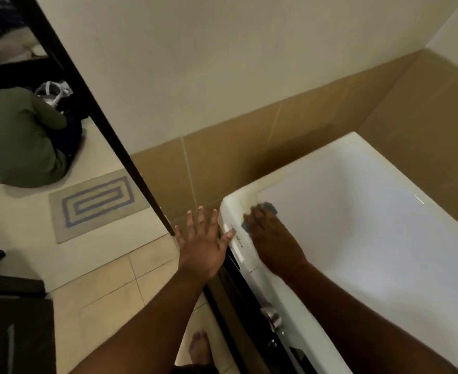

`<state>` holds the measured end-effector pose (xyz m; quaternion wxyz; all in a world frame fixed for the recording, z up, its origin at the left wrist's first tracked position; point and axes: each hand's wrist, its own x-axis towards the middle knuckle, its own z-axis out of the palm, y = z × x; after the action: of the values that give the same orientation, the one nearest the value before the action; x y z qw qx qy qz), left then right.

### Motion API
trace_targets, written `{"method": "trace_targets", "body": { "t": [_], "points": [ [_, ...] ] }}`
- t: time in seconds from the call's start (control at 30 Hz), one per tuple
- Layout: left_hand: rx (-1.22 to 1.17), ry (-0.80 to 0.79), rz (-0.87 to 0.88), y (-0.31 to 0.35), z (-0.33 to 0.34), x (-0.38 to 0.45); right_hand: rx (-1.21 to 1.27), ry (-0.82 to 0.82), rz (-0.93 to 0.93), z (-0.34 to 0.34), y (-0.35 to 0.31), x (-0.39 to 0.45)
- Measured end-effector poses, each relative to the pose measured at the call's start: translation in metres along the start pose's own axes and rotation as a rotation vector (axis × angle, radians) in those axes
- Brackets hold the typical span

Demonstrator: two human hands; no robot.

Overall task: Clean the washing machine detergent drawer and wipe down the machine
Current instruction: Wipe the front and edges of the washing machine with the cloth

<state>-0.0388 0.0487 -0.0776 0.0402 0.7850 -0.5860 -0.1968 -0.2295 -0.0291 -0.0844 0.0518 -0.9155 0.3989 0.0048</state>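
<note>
A white washing machine [370, 225] fills the right side, seen from above, its top panel bare. My right hand [271, 238] lies flat on the top's front left corner and presses a small blue-grey cloth [271, 207], which shows only at its edges. My left hand [204, 244] hovers with fingers spread beside the machine's front left corner, its thumb touching the white detergent drawer front [234, 242]. The drawer looks closed. A silver dial [272, 317] sits lower on the dark control strip.
Tan wall tiles [236, 147] run behind and left of the machine. A dark door frame [114, 125] crosses diagonally. Beyond it a person in green [20, 139] sits on the floor near a patterned mat [95, 203]. A dark cabinet [12, 319] stands at lower left.
</note>
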Motion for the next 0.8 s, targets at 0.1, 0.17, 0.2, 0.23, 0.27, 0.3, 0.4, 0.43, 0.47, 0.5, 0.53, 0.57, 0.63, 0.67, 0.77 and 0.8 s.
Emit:
{"method": "trace_targets", "body": {
  "t": [0.1,0.17,0.2,0.23,0.27,0.3,0.4,0.43,0.47,0.5,0.53,0.57,0.63,0.67,0.77,0.8],
  "points": [
    [0.017,-0.019,-0.006,-0.028,-0.002,0.007,0.060,0.056,0.057,-0.011,-0.008,0.073],
    [0.038,-0.036,-0.019,-0.043,-0.003,0.008,0.092,0.067,0.131,-0.015,-0.013,0.103],
    [0.035,-0.046,-0.027,-0.049,-0.003,0.008,0.095,0.072,0.164,-0.016,-0.017,0.112],
    [0.026,-0.057,-0.035,-0.055,-0.002,0.008,0.085,0.073,0.185,-0.017,-0.023,0.115],
    [0.016,-0.068,-0.043,-0.060,-0.002,0.007,0.073,0.068,0.168,-0.017,-0.028,0.113],
    [0.009,-0.078,-0.051,-0.063,-0.001,0.006,0.059,0.056,0.114,-0.018,-0.032,0.107],
    [-0.009,-0.089,-0.051,-0.067,0.002,0.007,0.062,0.038,-0.084,-0.024,-0.014,0.090],
    [-0.014,-0.085,-0.046,-0.067,0.003,0.007,0.068,0.056,-0.076,-0.026,0.001,0.091],
    [-0.018,-0.080,-0.042,-0.067,0.004,0.007,0.066,0.086,-0.026,-0.027,0.020,0.094],
    [-0.017,-0.074,-0.042,-0.067,0.004,0.007,0.062,0.104,0.062,-0.027,0.040,0.098],
    [-0.010,-0.069,-0.043,-0.067,0.005,0.007,0.080,0.104,0.184,-0.029,0.062,0.103],
    [0.002,-0.065,-0.046,-0.068,0.007,0.007,0.099,0.097,0.293,-0.030,0.079,0.108],
    [0.019,-0.052,-0.055,-0.074,0.009,0.006,0.120,0.102,0.389,-0.031,0.096,0.115],
    [0.023,-0.048,-0.064,-0.077,0.011,0.005,0.121,0.129,0.388,-0.029,0.094,0.117],
    [0.029,-0.042,-0.109,-0.083,0.016,0.005,0.212,0.180,0.183,-0.025,0.057,0.105],
    [0.035,-0.043,-0.118,-0.081,0.017,0.006,0.237,0.154,0.084,-0.024,0.047,0.094]
  ]
}}
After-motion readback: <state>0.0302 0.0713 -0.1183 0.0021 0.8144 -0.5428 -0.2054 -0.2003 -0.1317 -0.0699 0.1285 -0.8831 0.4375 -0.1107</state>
